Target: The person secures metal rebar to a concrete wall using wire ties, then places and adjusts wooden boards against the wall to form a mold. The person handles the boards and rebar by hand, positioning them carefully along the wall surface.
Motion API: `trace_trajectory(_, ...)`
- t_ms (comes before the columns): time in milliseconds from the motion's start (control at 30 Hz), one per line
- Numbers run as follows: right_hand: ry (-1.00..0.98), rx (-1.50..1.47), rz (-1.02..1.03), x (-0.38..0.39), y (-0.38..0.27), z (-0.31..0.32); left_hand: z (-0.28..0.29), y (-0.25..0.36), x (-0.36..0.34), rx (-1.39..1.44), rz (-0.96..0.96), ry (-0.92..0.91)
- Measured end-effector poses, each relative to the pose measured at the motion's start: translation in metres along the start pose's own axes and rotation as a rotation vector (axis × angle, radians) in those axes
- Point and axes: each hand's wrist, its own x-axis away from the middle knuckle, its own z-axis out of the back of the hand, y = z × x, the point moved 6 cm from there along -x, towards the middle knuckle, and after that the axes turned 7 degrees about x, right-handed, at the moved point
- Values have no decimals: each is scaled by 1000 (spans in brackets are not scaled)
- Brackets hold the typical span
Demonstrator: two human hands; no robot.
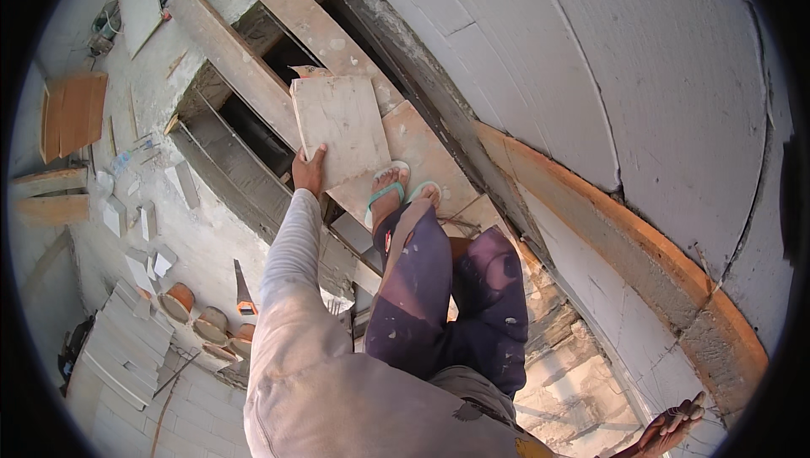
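Note:
A flat, square, pale grey block (342, 124) lies over the planks just ahead of my sandalled feet. My left hand (310, 171) is closed on its near left corner, thumb on the top face; the fingers underneath are partly hidden. Far off at the lower right, my right hand (671, 428) is held out beside the wall with its fingers stretched, and nothing shows in it. Whether it touches the wall, I cannot tell. Light green flip-flops (371, 207) are on my feet, which rest on a wide board (430, 154).
Deep gaps (257, 133) open between the planks (228, 53). A block wall (675, 78) with an orange-edged ledge (607, 222) runs along the right. On the left floor are a handsaw (244, 293), several round containers (177, 301), block offcuts (114, 215) and orange-brown boards (74, 116).

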Motion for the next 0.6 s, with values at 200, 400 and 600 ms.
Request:
trace_trajectory(200, -203, 232, -78, 27, -21, -92, 39, 241, 163, 30, 91, -356)
trace_trajectory(400, -277, 274, -242, 57, -63, -109, 44, 446, 344, -34, 110, -640)
trace_trajectory(600, -433, 143, -137, 67, -129, -115, 34, 560, 462, -73, 106, -822)
